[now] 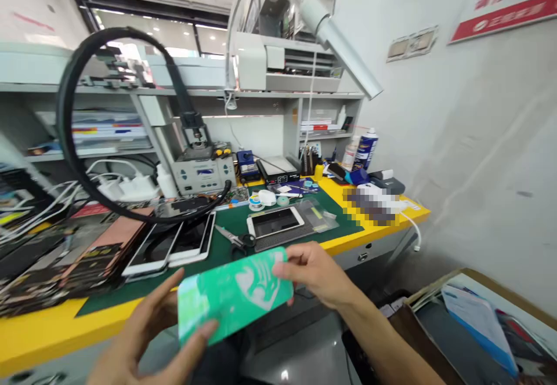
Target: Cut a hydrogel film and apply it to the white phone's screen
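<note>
Left hand: the left hand (143, 333) is narrow around the packet's lower left end, fingers behind it and thumb across its front edge, holding it from below.

Right hand: the right hand (315, 275) pinches the packet's upper right end, with its fingers (289, 263) lying over the face, so the two hands hold it from opposite ends.

Green printed packet: the green printed packet (235, 295) is flat and tilted, just past the near edge of the green work mat (117, 298). The two-ended grip seems to keep it level and its printed face turned up, clear of everything on the mat.

On the mat: a white smartphone (275, 222) lies face up near the middle, apparently set flat so that its glass stays steady. Beside it are black-handled scissors (232, 239), left within easy reach, and two white-framed phone screens (169, 249).

Behind the mat: a solder spool (256, 202) and a soldering station (202, 173) stand beyond the far edge, away from the hands' working space.

Left of the mat: a stack of phone parts (39, 269) lies on the yellow tabletop (43, 333), apparently kept off the mat to leave it free.

Right of the mat: a blue-and-white spray can (366, 148) stands upright towards the wall.
</note>
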A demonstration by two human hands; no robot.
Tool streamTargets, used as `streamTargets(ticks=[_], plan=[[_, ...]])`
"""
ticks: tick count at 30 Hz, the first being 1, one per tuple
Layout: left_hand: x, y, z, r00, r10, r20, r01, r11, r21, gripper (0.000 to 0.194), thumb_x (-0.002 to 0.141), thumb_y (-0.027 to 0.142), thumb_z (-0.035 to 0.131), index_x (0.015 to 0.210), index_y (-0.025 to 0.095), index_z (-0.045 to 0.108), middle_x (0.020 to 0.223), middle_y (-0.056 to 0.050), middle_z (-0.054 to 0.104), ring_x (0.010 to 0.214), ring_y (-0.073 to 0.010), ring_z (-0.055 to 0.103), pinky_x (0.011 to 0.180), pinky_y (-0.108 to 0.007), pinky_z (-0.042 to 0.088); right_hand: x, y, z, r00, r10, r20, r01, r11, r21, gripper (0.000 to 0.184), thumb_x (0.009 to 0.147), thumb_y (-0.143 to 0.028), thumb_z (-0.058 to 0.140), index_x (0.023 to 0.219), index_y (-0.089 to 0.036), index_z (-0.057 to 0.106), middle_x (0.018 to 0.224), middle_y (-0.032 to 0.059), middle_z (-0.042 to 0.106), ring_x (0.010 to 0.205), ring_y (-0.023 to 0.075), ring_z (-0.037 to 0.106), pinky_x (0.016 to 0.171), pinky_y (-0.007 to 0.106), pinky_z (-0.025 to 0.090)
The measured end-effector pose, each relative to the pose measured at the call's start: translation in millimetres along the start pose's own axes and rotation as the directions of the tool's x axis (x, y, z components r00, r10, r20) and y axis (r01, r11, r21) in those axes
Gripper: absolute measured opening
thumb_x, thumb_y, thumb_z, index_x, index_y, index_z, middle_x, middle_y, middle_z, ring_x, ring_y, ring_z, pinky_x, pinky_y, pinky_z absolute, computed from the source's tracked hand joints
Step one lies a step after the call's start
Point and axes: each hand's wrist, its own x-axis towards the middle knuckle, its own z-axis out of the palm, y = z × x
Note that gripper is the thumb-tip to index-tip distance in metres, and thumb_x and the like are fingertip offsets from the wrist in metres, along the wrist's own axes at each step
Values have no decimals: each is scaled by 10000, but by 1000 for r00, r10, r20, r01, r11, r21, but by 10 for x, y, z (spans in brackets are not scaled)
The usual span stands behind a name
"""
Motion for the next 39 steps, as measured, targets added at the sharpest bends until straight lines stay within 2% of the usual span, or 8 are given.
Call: streamTargets(ticks=[5, 12, 15, 17, 20, 24, 34, 39], plan=[[-26, 226, -66, 952, -200, 234, 282, 869, -406, 362, 797, 500, 812, 920, 159, 818, 827, -99, 817, 715, -267, 773, 688, -336, 662, -16, -111, 102, 992, -122, -43, 117, 988, -102, 300, 830, -450, 837, 837, -152, 805, 741, 41, 759, 623, 162, 688, 585, 274, 621], [-197, 410, 80, 975, -188, -117, 131, 914, -383, 214, 805, 410, 821, 844, 201, 842, 830, -20, 830, 813, -251, 780, 763, -293, 649, -70, -129, 370, 943, -321, -91, 259, 876, -406, 211, 897, -373, 769, 820, -177, 763, 736, 21, 745, 651, 155, 681, 590, 224, 564], [-232, 332, 78, 974, 3, -227, -67, 960, -273, 142, 860, 291, 790, 978, 231, 843, 931, 1, 842, 806, -222, 792, 772, -287, 656, -63, -80, 444, 900, -426, -93, 307, 772, -557, 186, 895, -338, 768, 801, -195, 697, 709, 12, 737, 615, 163, 693, 553, 232, 560], [-229, 235, 56, 921, 267, -282, -314, 940, -135, 271, 865, 145, 764, 1103, 264, 817, 1024, 4, 839, 840, -212, 799, 812, -303, 657, -44, -47, 482, 813, -581, -31, 423, 627, -654, 99, 890, -254, 766, 841, -213, 690, 779, 24, 782, 679, 187, 749, 630, 260, 607], [-203, 109, 3, 744, 612, -268, -624, 780, 47, 539, 840, -36, 687, 1289, 256, 739, 1180, -45, 806, 1022, -242, 782, 938, -374, 632, 2, -22, 514, 595, -784, 176, 650, 340, -680, 180, 881, -82, 713, 977, -235, 721, 948, 53, 829, 864, 221, 803, 805, 325, 650], [-192, 52, -69, 648, 733, -206, -705, 680, 202, 569, 822, -51, 693, 1342, 180, 702, 1249, -126, 773, 1125, -272, 747, 976, -411, 611, 55, -22, 513, 444, -837, 320, 749, 150, -646, 355, 874, 18, 669, 1118, -228, 746, 1043, 94, 822, 983, 238, 790, 850, 376, 660], [-206, 81, -87, 597, 785, -165, -725, 616, 308, 427, 917, 99, 677, 1341, 150, 688, 1208, -165, 782, 1137, -292, 744, 956, -433, 622, 46, 0, 480, 415, -846, 335, 765, 126, -631, 403, 879, 2, 680, 1192, -234, 774, 1065, 95, 825, 1023, 271, 789, 877, 427, 661], [-186, 118, -79, 618, 769, -167, -706, 635, 313, 395, 926, 177, 689, 1321, 193, 689, 1181, -139, 796, 1111, -299, 754, 926, -447, 634, 38, 65, 439, 472, -830, 298, 755, 207, -622, 440, 863, 19, 678, 1176, -268, 793, 1075, 66, 828, 1019, 268, 792, 877, 417, 665]])
